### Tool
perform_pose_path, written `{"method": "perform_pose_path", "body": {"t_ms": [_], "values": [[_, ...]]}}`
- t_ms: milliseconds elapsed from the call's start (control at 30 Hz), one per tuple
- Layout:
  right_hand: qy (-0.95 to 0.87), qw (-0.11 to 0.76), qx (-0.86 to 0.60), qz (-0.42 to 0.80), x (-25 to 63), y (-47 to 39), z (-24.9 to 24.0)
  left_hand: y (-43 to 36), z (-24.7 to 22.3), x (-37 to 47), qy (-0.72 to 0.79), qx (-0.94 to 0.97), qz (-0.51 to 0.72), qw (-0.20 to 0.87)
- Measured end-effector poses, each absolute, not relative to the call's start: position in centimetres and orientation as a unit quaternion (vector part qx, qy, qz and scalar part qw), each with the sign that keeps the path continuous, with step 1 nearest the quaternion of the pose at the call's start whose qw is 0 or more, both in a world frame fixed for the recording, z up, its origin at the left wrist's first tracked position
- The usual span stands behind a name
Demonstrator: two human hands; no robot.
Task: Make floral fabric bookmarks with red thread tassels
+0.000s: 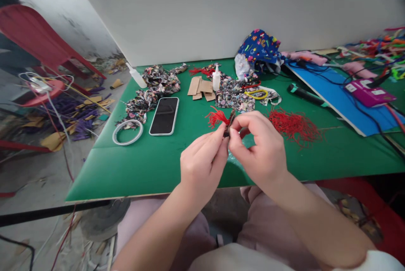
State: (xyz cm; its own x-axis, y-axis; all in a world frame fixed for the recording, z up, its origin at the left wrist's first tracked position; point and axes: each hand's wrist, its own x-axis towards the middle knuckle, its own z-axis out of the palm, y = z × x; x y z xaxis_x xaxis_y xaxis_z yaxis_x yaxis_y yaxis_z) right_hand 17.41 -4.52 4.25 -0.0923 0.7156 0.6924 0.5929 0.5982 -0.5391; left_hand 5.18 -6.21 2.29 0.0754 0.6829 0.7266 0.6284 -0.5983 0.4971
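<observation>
Both hands meet above the green tabletop (152, 167), pinching a small dark patterned fabric piece (232, 118) between them. From its left side sticks out a tuft of red threads (217, 116). My left hand (204, 157) grips the piece from below with thumb and fingers pressed together. My right hand (261, 144) pinches its right edge with thumb and index finger, the other fingers curled. The fingertips partly cover the piece. To the right of my right hand lies a loose pile of red threads (294, 125).
A phone (163, 116), a tape roll (128, 132), floral fabric (155, 85), cardboard pieces (200, 87), glue bottles (216, 79) and yellow-handled scissors (256, 94) lie beyond the hands. To the right are a blue board (332, 94), a purple device (368, 93) and cables. A white panel (202, 14) borders the back.
</observation>
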Motion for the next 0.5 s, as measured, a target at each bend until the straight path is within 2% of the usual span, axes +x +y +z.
{"method": "perform_pose_path", "body": {"t_ms": [500], "values": [[-0.728, 0.507, -0.458, 0.052, 17.22, -4.27, 3.4, -6.09, 2.69, 5.32, 0.511, 0.683, 0.51, 0.111]]}}
